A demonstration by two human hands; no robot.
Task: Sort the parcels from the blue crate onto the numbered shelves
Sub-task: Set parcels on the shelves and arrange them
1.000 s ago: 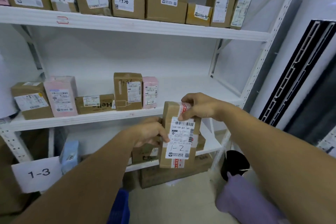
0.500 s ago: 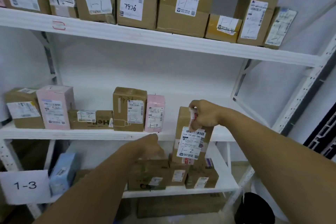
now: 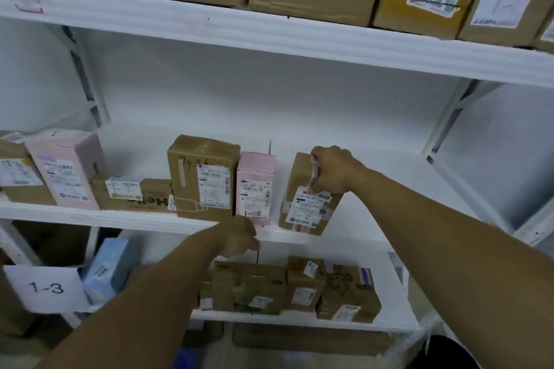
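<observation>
On the mid shelf (image 3: 90, 214) the brown 1-2 parcel (image 3: 310, 210) stands tilted at the front edge, at 3 o'clock of the pink box (image 3: 256, 186), just beside it. Your R hand (image 3: 332, 169) grips its top. Your L hand (image 3: 239, 238), at 6 o'clock of that box, is loosely curled and holds nothing.

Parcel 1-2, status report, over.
Right hand grips parcel top. It sits tilted at middle shelf front edge, pink box just left, apart. Left hand empty, below that edge.
</observation>
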